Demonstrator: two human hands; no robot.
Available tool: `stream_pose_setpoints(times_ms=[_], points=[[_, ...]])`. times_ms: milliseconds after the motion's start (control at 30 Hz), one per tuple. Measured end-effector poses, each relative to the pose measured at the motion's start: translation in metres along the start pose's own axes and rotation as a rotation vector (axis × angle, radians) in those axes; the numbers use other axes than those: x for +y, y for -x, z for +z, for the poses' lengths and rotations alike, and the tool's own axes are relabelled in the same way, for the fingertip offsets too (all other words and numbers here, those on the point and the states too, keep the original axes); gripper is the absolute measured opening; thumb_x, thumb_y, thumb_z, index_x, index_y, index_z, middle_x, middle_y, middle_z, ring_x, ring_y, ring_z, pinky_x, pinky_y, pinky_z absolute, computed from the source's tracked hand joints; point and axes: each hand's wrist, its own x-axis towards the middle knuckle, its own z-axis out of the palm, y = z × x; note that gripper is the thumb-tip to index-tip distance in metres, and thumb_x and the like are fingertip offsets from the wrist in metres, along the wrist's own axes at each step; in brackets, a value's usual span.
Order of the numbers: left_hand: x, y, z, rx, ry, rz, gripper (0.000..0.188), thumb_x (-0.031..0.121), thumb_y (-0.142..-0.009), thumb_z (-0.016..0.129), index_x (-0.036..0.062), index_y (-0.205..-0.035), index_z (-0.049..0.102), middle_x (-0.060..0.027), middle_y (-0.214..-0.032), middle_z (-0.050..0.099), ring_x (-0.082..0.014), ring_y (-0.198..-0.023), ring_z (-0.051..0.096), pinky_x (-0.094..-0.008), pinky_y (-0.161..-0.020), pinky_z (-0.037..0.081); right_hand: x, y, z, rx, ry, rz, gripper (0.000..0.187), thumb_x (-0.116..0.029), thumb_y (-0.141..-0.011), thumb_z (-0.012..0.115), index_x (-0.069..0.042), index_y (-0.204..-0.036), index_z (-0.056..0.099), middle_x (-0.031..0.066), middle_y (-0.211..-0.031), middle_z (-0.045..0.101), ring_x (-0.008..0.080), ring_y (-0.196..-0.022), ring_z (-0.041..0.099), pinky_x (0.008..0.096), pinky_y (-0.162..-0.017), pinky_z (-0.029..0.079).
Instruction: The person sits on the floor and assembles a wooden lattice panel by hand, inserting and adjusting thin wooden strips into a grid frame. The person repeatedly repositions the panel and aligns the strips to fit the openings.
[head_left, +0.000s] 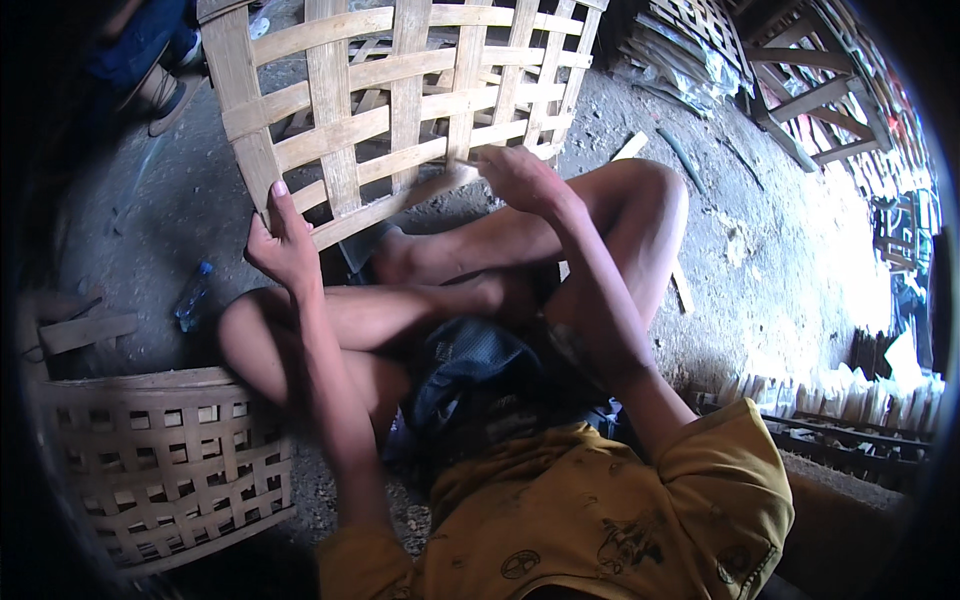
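Observation:
A large basket woven from flat, pale wooden or bamboo strips (408,90) stands tilted in front of me, its near edge over my crossed legs. My left hand (285,245) grips its lower left corner, the thumb pressed up against the outer slat. Along that near edge runs a flat strip (375,213), its right part smeared by motion. My right hand (525,180) is closed at the right end of this strip, fingers pinched together. What lies between those fingertips is partly hidden.
Another woven basket (170,450) stands at my lower left. A plastic bottle (190,297) lies on the grey floor (130,240). A person's sandalled foot (165,95) shows at far left. Wooden frames (820,95) and a stack of strips (680,50) stand at upper right.

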Motion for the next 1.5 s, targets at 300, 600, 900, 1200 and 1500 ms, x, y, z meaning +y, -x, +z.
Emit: stream_pose_setpoints(times_ms=[300, 600, 900, 1200, 1500], points=[[0.031, 0.001, -0.014, -0.021, 0.100, 0.070, 0.043, 0.035, -0.097, 0.076, -0.0048, -0.082, 0.071, -0.0042, -0.060, 0.063, -0.0077, -0.051, 0.056, -0.0258, -0.045, 0.045, 0.027, 0.046, 0.023, 0.396, -0.205, -0.132, 0.016, -0.003, -0.094, 0.064, -0.005, -0.105, 0.076, 0.0150, -0.101, 0.075, 0.0323, -0.089, 0.073, 0.0404, -0.078, 0.057], [0.041, 0.008, -0.015, 0.005, 0.113, 0.144, 0.039, 0.031, -0.096, 0.078, -0.0058, -0.084, 0.072, -0.0065, -0.064, 0.067, -0.0072, -0.051, 0.057, -0.0224, -0.043, 0.045, -0.010, 0.034, 0.039, 0.535, -0.166, -0.109, 0.012, -0.011, -0.093, 0.070, -0.007, -0.104, 0.073, 0.0154, -0.096, 0.064, 0.0336, -0.088, 0.066, 0.0421, -0.078, 0.053], [0.037, 0.006, -0.018, -0.010, 0.048, 0.138, 0.038, 0.032, -0.095, 0.079, -0.0045, -0.086, 0.074, -0.0063, -0.068, 0.070, -0.0083, -0.055, 0.059, -0.0262, -0.050, 0.046, -0.018, 0.030, 0.056, 0.615, -0.171, -0.094, 0.012, -0.009, -0.092, 0.072, -0.005, -0.104, 0.073, 0.0145, -0.096, 0.063, 0.0321, -0.085, 0.064, 0.0418, -0.076, 0.052], [0.037, 0.007, -0.019, -0.016, 0.075, 0.184, 0.035, 0.029, -0.096, 0.078, -0.0055, -0.088, 0.074, -0.0099, -0.074, 0.074, -0.0103, -0.063, 0.065, -0.0291, -0.057, 0.049, -0.039, 0.033, 0.060, 0.615, -0.247, -0.102, 0.014, -0.002, -0.091, 0.070, -0.007, -0.104, 0.072, 0.0133, -0.097, 0.059, 0.0281, -0.082, 0.061, 0.0371, -0.070, 0.051], [0.035, 0.007, -0.021, -0.029, 0.046, 0.170, 0.036, 0.028, -0.096, 0.078, -0.0060, -0.086, 0.073, -0.0089, -0.072, 0.074, -0.0103, -0.062, 0.065, -0.0289, -0.056, 0.049, -0.030, 0.033, 0.058, 0.574, -0.088, -0.141, 0.018, 0.001, -0.091, 0.063, -0.006, -0.107, 0.070, 0.0175, -0.103, 0.057, 0.0376, -0.093, 0.062, 0.0446, -0.079, 0.054]])
